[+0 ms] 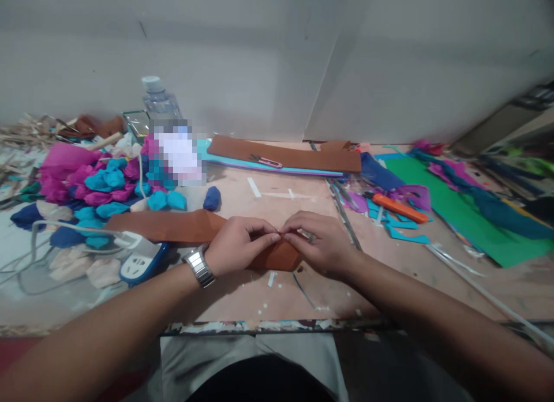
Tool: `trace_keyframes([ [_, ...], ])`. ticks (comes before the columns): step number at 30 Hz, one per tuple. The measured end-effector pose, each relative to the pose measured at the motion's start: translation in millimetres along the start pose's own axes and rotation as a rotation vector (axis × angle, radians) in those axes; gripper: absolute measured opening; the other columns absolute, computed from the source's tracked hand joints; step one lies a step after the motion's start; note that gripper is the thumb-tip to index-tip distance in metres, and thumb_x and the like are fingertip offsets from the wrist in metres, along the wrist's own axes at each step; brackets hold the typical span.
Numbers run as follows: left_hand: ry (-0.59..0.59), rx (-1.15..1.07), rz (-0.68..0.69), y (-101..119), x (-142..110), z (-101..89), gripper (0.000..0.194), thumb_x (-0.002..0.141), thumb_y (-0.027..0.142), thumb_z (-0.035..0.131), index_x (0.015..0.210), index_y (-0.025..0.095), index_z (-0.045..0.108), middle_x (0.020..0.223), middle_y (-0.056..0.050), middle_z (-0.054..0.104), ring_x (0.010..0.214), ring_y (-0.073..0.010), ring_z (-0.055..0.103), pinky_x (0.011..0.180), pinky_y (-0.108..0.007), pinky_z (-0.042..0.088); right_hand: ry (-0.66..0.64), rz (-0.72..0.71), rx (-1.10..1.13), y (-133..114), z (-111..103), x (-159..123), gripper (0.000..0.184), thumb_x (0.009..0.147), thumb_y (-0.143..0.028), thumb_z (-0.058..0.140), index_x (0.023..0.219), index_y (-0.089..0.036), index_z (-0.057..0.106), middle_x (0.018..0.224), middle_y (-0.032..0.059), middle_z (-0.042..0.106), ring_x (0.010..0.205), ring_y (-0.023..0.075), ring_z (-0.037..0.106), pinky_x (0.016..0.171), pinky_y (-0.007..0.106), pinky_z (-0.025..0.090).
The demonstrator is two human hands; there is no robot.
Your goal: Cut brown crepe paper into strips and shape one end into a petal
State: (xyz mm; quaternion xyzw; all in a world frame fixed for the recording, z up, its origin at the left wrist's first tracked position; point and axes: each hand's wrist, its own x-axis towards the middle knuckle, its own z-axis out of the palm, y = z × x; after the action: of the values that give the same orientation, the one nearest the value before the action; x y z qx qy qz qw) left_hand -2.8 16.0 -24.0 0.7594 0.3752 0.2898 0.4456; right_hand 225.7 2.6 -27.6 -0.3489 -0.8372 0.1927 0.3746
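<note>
A long brown strip [171, 226] of sheet material, felt or foam by its look, lies across the table in front of me. My left hand [240, 240] pinches its upper edge between thumb and forefinger. Close beside it, almost touching, my right hand [318, 240] pinches the same edge near the strip's right end. The fingertips meet over the strip, and anything small between them is hidden. Below the hands, the strip's right end shows angled corners. A metal watch is on my left wrist.
Left are crumpled pink and blue pieces [106, 180], a power strip [141, 260] with a cable and a clear bottle [160, 102]. Thread snips [266, 161] rest on another brown strip [303, 155] at the back. An orange cutter [400, 209] and green sheet [459, 206] lie right.
</note>
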Motion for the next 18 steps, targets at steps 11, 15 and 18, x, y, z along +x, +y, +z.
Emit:
trace_keyframes([
  [11,-0.009,-0.021,-0.014,2.4,0.9,-0.6,0.023,0.097,0.035,0.064,0.092,0.019,0.08,0.089,-0.002,0.079,0.082,-0.0172,0.068,0.078,-0.028,0.049,0.001,0.013,0.031,-3.4,-0.6,-0.8,0.011,0.096,-0.013,0.062,0.098,-0.021,0.07,0.092,0.0052,0.072,0.085,0.0183,0.068,0.079,0.032,0.053],
  [15,-0.016,-0.101,-0.041,3.6,1.6,-0.2,0.026,0.096,0.037,0.065,0.088,0.016,0.078,0.084,-0.003,0.076,0.079,-0.0164,0.065,0.074,-0.026,0.048,0.014,-0.003,0.022,-5.3,-1.2,-0.6,0.012,0.098,-0.015,0.06,0.099,-0.022,0.07,0.093,0.0055,0.072,0.087,0.0188,0.069,0.081,0.033,0.054],
  [18,-0.012,-0.128,-0.047,2.8,2.4,0.3,0.027,0.095,0.038,0.065,0.087,0.015,0.078,0.083,-0.004,0.075,0.077,-0.016,0.064,0.072,-0.026,0.048,0.02,-0.012,-0.001,-6.8,-1.6,-0.2,0.012,0.098,-0.016,0.06,0.099,-0.022,0.07,0.093,0.0058,0.073,0.087,0.0196,0.069,0.081,0.034,0.055],
])
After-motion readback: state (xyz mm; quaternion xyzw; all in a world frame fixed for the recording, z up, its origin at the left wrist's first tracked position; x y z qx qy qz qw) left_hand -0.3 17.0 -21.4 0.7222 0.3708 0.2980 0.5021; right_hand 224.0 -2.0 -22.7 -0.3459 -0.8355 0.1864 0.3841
